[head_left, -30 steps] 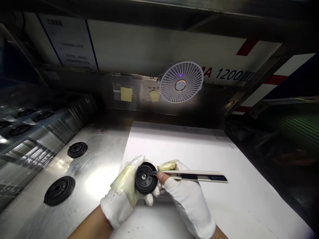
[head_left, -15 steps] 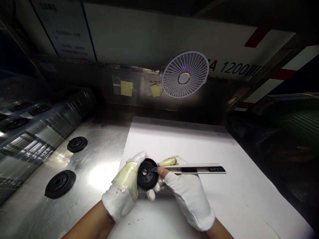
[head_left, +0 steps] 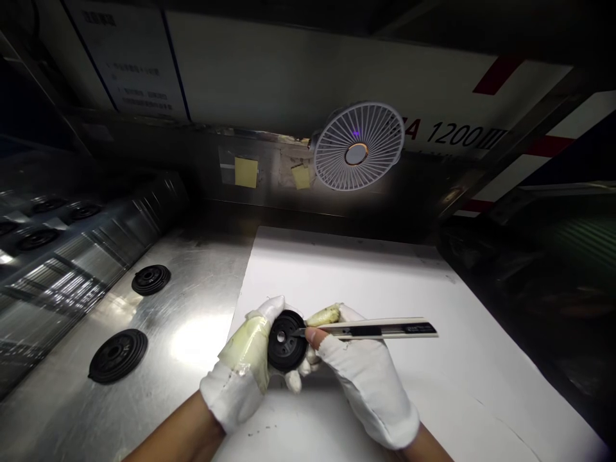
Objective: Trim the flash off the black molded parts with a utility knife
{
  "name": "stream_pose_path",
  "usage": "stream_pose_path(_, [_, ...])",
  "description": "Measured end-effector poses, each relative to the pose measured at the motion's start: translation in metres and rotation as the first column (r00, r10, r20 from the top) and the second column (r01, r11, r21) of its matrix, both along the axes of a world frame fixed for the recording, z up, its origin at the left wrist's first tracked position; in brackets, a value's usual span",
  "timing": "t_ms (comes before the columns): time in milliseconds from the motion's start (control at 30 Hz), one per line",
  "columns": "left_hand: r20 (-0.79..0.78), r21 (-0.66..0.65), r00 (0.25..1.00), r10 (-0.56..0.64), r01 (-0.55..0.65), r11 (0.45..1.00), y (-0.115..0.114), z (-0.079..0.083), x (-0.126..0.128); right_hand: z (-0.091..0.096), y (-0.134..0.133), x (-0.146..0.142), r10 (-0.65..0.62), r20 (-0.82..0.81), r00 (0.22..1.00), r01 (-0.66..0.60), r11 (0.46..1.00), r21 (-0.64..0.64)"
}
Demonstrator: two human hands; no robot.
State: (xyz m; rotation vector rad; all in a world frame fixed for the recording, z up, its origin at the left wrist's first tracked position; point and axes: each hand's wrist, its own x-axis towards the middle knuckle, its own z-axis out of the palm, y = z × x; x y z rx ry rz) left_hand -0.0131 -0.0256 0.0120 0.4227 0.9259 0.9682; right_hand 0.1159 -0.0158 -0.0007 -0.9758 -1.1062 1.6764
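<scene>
Showing "1200" panel [head_left: 447,136] above gloved hands [head_left: 366,391]

Two black rubber discs [head_left: 151,280] sit on the steel bench [head_left: 192,289] left of the white paper sheet [head_left: 337,269], more lie on the ribbed steel panel [head_left: 139,218] beyond, white clip fan [head_left: 359,146] mounted right of two yellow sticky notes [head_left: 246,172]

The round black rubber disc [head_left: 287,341] is ribbed in concentric rings. The left hand [head_left: 239,366] and right hand [head_left: 366,391] wear white cotton gloves [head_left: 226,401] patched with tape, yellowish-green as far as this light shows. The cream utility knife [head_left: 370,329] has a black stripe. Below lies a white paper sheet [head_left: 433,385]; beyond, a white fan [head_left: 359,153] with an orange ring.
</scene>
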Motion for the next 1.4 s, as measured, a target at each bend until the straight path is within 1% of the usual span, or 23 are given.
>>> stream_pose_path(133, [0.007, 0.016, 1.000, -0.002, 0.001, 1.000, -0.0012, -0.0021, -0.0001, -0.0001, -0.0002, 0.0006, 0.018, -0.003, 1.000, -0.018, 0.999, -0.028])
stream_pose_path(267, [0.000, 0.040, 1.000, 0.011, -0.011, 0.999, 0.0000, -0.0020, -0.0021, -0.0012, -0.0013, -0.0019, -0.025, -0.018, 1.000, 0.025, 1.000, -0.019])
stream_pose_path(367, [0.011, 0.022, 1.000, 0.006, -0.006, 1.000, 0.0012, -0.0002, -0.0026, -0.0023, -0.0018, -0.0032, -0.041, -0.025, 0.999, 0.041, 0.999, -0.011])
stream_pose_path(533, [0.020, 0.025, 0.999, 0.035, -0.036, 0.999, 0.0012, 0.0011, -0.0007, -0.0029, -0.0015, -0.0020, -0.007, -0.046, 0.999, 0.008, 1.000, 0.020])
stream_pose_path(667, [0.037, -0.007, 0.999, 0.030, -0.030, 1.000, 0.0013, -0.0007, -0.0005, -0.0014, -0.0022, -0.0020, -0.008, -0.047, 0.999, 0.008, 1.000, -0.008])
stream_pose_path(833, [0.017, 0.053, 1.000, 0.017, -0.018, 0.998, 0.0004, -0.0020, -0.0021, -0.0016, -0.0028, -0.0026, -0.039, -0.050, 0.998, 0.036, 0.998, -0.047])
stream_pose_path(967, [0.000, 0.009, 1.000, 0.023, -0.023, 1.000, -0.0003, -0.0014, -0.0017, -0.0023, -0.0013, -0.0012, -0.023, -0.026, 0.999, 0.022, 0.999, -0.044])
stream_pose_path(1167, [-0.002, 0.028, 1.000, -0.002, 0.003, 1.000, -0.0008, 0.0009, -0.0017, 0.0009, -0.0012, -0.0018, -0.006, -0.064, 0.998, 0.002, 0.998, -0.058])
stream_pose_path(1333, [0.001, 0.079, 1.000, 0.006, -0.006, 0.997, -0.0011, 0.0010, -0.0018, -0.0028, -0.0034, -0.0014, -0.063, 0.014, 0.998, 0.063, 0.997, -0.037])
stream_pose_path(1400, [0.003, 0.074, 1.000, 0.008, -0.009, 0.997, -0.0015, 0.0010, -0.0017, -0.0047, -0.0033, -0.0006, -0.065, 0.037, 0.997, 0.066, 0.997, -0.030])
